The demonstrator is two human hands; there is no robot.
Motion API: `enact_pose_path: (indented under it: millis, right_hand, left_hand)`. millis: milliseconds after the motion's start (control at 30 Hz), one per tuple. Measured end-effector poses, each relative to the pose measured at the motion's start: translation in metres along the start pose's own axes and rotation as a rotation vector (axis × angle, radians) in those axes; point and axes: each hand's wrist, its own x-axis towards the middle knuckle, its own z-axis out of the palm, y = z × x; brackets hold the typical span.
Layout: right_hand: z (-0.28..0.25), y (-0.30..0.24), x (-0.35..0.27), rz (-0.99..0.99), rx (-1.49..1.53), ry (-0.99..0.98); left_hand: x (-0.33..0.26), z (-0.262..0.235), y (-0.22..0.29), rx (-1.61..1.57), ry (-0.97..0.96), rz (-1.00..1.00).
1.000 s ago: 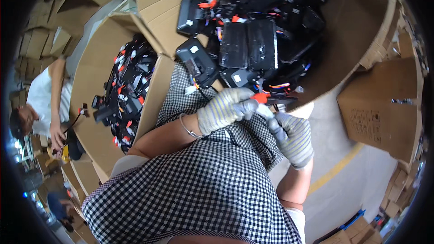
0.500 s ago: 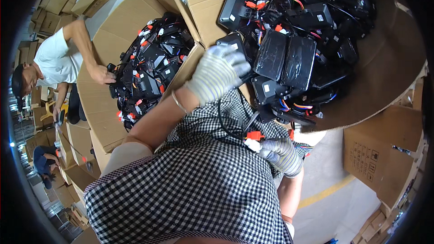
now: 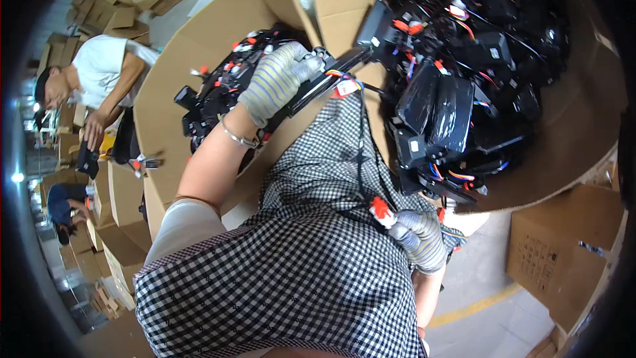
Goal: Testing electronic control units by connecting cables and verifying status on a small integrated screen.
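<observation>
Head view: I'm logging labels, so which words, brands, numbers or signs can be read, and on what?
None can be read.
Brown carton at right: rows of print and boxed signs, too small and blurred.
White labels on black cases in the upper-right box: too small.
Red-and-white connector at the right hand: no print can be made out.
</observation>
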Motion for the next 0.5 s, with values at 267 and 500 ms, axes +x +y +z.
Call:
enact_pose_path:
  millis: [267,500]
  right_hand:
    - [0.025,-0.012,0.031,-0.252,-0.279,-0.025]
    - [0.032,-0.014,0.046,-0.293,-0.19,-0.079]
  left_hand:
    - [-0.043,0.007,-0.071,-1.276,-0.029,-0.511]
    - [-0.043,-0.004,-0.084,-1.322,-0.134,-0.509]
